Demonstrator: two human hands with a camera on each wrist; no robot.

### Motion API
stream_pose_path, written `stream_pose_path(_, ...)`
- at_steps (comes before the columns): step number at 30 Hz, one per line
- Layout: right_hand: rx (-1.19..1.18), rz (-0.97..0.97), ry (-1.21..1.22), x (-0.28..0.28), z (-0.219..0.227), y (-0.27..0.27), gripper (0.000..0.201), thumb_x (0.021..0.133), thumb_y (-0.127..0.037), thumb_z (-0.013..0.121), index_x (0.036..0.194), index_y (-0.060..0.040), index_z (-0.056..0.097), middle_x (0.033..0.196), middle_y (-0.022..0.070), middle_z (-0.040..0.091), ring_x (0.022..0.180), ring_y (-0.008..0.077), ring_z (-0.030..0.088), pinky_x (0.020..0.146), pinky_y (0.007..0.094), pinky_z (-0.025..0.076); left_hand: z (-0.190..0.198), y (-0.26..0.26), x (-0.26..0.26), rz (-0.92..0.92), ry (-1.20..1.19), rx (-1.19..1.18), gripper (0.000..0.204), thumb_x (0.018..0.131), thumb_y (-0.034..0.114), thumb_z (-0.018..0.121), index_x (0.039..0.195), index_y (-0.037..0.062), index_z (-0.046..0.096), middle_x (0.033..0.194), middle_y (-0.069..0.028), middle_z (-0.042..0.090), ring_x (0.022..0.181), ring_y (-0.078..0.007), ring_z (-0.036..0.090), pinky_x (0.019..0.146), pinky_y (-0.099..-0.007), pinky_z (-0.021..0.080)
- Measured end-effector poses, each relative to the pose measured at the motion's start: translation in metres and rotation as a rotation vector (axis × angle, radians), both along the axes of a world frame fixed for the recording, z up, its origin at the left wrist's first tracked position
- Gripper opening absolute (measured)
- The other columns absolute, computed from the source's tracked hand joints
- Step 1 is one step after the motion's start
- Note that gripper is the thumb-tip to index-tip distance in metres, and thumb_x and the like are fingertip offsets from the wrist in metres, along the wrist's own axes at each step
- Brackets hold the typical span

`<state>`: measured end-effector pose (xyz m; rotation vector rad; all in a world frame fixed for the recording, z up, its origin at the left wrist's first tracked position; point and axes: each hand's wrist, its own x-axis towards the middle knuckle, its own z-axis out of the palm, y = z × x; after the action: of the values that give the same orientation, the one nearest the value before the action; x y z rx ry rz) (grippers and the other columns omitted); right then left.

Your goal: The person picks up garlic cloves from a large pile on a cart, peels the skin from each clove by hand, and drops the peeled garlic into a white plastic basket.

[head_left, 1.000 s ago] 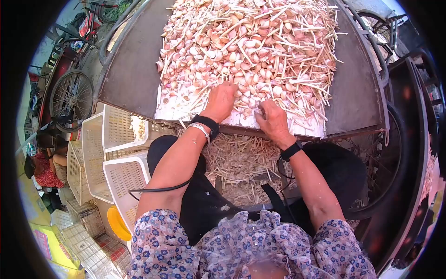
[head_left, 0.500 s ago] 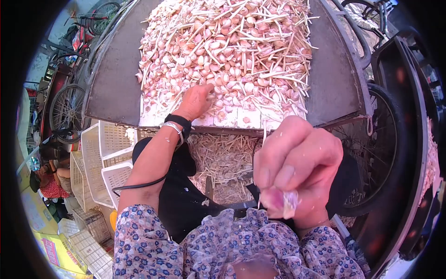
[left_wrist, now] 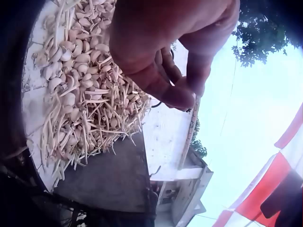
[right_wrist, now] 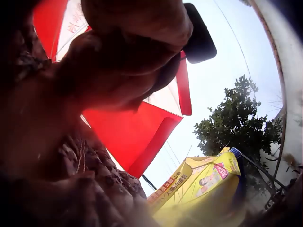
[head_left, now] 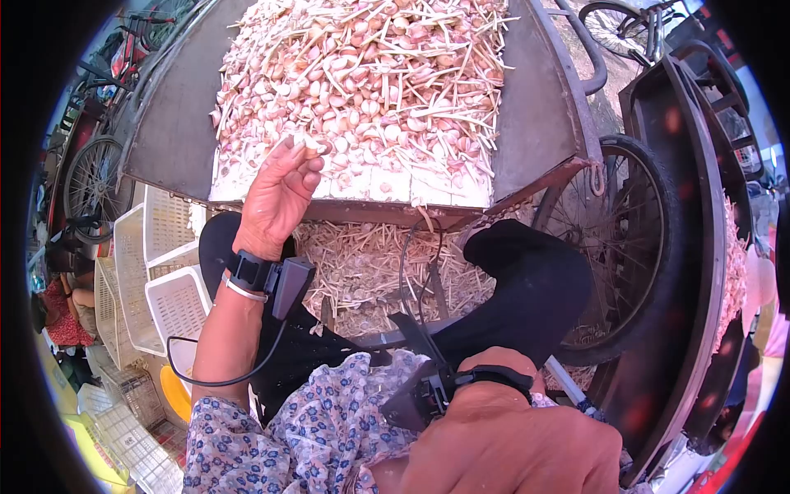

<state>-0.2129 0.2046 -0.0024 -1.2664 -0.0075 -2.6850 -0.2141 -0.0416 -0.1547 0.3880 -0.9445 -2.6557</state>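
Note:
A wide heap of garlic cloves point(head_left: 362, 90) mixed with dry stalks covers the white-tiled part of a cart bed point(head_left: 531, 123). My left hand point(head_left: 276, 202) is raised at the near left edge of the heap, palm turned up. Its thumb and fingertips pinch a small pale garlic clove point(head_left: 311, 146). In the left wrist view the fingertips point(left_wrist: 182, 97) meet, with the heap behind them. Close below the head camera is the back of my right hand point(head_left: 514, 445); its fingers are hidden there. The right wrist view shows this hand dark, near a black rounded device point(right_wrist: 201, 35).
Stalks and husks point(head_left: 370, 272) litter the ground between the knees. White plastic crates point(head_left: 177, 300) and a yellow basin point(head_left: 174, 393) stand at the left. On the right are a cart wheel point(head_left: 662, 247) and a dark cart point(head_left: 699, 272). A red and white umbrella point(right_wrist: 128, 137) is overhead.
My right hand left the heap, came up close to the head camera with a purplish clove, and is now lower and nearer. My left hand lifted from the cloves and turned palm up.

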Motion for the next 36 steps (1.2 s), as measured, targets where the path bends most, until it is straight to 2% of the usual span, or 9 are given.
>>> stream_pose_path(4, 0.017, 0.051, -0.043, 0.026, 0.006, -0.005, 0.008, 0.08, 0.007, 0.057, 0.074, 0.0109, 0.061, 0.079, 0.0275, 0.06, 0.048, 0.0232, 0.053, 0.038, 0.0271, 0.042, 0.015, 0.04, 0.017, -0.044, 0.195, 0.16, 0.026, 0.088, 0.008, 0.058, 0.111, -0.0019, 0.051, 0.102, -0.0125, 0.052, 0.077, -0.0128, 0.041, 0.063, -0.0214, 0.04)
stream_pose_path(11, -0.043, -0.1, 0.175, 0.032, 0.002, -0.053, 0.006, 0.082, 0.004, 0.056, 0.078, 0.0087, 0.058, 0.08, 0.0231, 0.058, 0.052, 0.0213, 0.055, 0.043, 0.0264, 0.044, 0.047, 0.031, 0.088, 0.07, 0.394, -0.007, 0.037, 0.083, 0.009, 0.065, 0.116, -0.0008, 0.049, 0.097, -0.0161, 0.06, 0.072, -0.0161, 0.054, 0.058, -0.0235, 0.046)
stream_pose_path(14, 0.308, 0.072, 0.069, 0.029, 0.0, -0.054, 0.007, 0.084, 0.0, 0.053, 0.088, 0.0053, 0.051, 0.087, 0.0139, 0.053, 0.061, 0.0174, 0.05, 0.06, 0.0258, 0.045, 0.056, 0.013, 0.136, 0.175, 0.421, -0.088, 0.037, 0.082, 0.012, 0.068, 0.115, 0.004, 0.053, 0.098, -0.0194, 0.06, 0.069, -0.0152, 0.056, 0.055, -0.0229, 0.048)
stream_pose_path(17, 0.649, -0.037, -0.156, 0.011, -0.025, -0.075, 0.017, 0.084, 0.0, 0.057, 0.101, 0.0, 0.054, 0.086, 0.0073, 0.053, 0.062, 0.0132, 0.05, 0.052, 0.0275, 0.042, 0.065, 0.005, 0.176, 0.261, 0.478, -0.075, 0.033, 0.079, 0.012, 0.071, 0.107, 0.004, 0.056, 0.097, -0.02, 0.06, 0.068, -0.0179, 0.059, 0.051, -0.0229, 0.05)
stream_pose_path(23, 0.892, -0.12, -0.239, 0.011, -0.064, -0.133, 0.014, 0.084, -0.001, 0.058, 0.098, -0.0046, 0.057, 0.091, 0.0077, 0.058, 0.065, 0.0112, 0.049, 0.056, 0.0241, 0.039, 0.132, 0.028, 0.209, -0.137, 1.0, -0.127, 0.012, 0.082, 0.001, 0.063, 0.091, -0.0066, 0.06, 0.089, -0.0234, 0.059, 0.072, -0.03, 0.063, 0.065, -0.034, 0.055)
stream_pose_path(26, 0.93, -0.102, -0.149, 0.037, -0.065, -0.16, 0.021, 0.08, 0.006, 0.06, 0.099, -0.0012, 0.055, 0.092, 0.0101, 0.059, 0.069, 0.0128, 0.055, 0.058, 0.0252, 0.045, 0.165, 0.063, 0.228, -0.011, 0.813, 0.179, 0.013, 0.08, -0.005, 0.061, 0.068, -0.0049, 0.056, 0.075, -0.0198, 0.059, 0.055, -0.0227, 0.057, 0.051, -0.0258, 0.052)
stream_pose_path(29, 0.946, -0.19, -0.06, 0.058, -0.069, -0.184, 0.03, 0.074, 0.015, 0.062, 0.1, 0.0015, 0.053, 0.095, 0.0133, 0.059, 0.078, 0.0158, 0.06, 0.065, 0.0285, 0.052, 0.163, 0.061, 0.226, 0.014, 0.81, 0.273, 0.009, 0.08, -0.004, 0.063, 0.073, -0.0058, 0.057, 0.077, -0.0208, 0.059, 0.057, -0.0229, 0.058, 0.051, -0.0257, 0.052)
stream_pose_path(33, 0.922, -0.553, 0.231, 0.067, -0.086, -0.2, 0.034, 0.071, 0.02, 0.061, 0.099, 0.0025, 0.051, 0.099, 0.0163, 0.059, 0.084, 0.0175, 0.06, 0.072, 0.0291, 0.054, 0.15, 0.05, 0.232, 0.037, 0.851, 0.31, 0.008, 0.079, -0.002, 0.065, 0.079, -0.0068, 0.059, 0.079, -0.0222, 0.059, 0.06, -0.0232, 0.059, 0.051, -0.0256, 0.052)
stream_pose_path(36, 0.943, -0.324, 0.167, 0.071, -0.087, -0.206, 0.034, 0.072, 0.02, 0.061, 0.1, 0.0036, 0.05, 0.1, 0.0176, 0.058, 0.089, 0.0189, 0.06, 0.076, 0.0303, 0.053, 0.143, 0.042, 0.241, 0.083, 0.871, 0.315, 0.01, 0.079, -0.001, 0.066, 0.083, -0.0076, 0.06, 0.08, -0.0233, 0.059, 0.062, -0.0235, 0.06, 0.051, -0.0255, 0.052)
